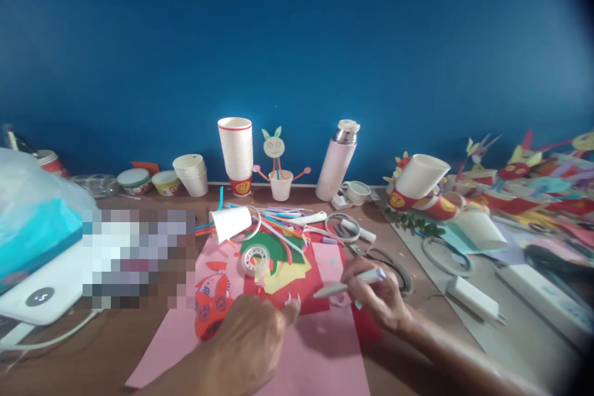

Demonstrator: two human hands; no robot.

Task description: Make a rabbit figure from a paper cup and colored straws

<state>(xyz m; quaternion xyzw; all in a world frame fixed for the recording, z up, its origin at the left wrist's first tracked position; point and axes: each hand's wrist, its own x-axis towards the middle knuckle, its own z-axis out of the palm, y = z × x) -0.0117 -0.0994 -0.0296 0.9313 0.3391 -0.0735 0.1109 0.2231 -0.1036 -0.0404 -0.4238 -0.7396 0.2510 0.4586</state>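
Observation:
My right hand (383, 300) grips a grey marker pen (346, 284) with a pale purple cap, its tip pointing left over the pink paper sheet (320, 352). My left hand (250, 343) rests on that sheet, fingers curled, pinching a small pale paper piece (293, 301) at its fingertips. Red paper (310, 288), yellow and green cut-outs (278, 260) and a roll of clear tape (255, 260) lie just beyond the hands. A red paper figure (211, 306) lies on the sheet to the left.
A stack of paper cups (236, 151), a cup with a rabbit figure (277, 164) and a pink flask (336, 161) stand by the blue wall. A tipped cup (229, 223), coloured strips (278, 219), scissors (385, 260), a white device (41, 291) and paper crafts (520, 192) surround the work.

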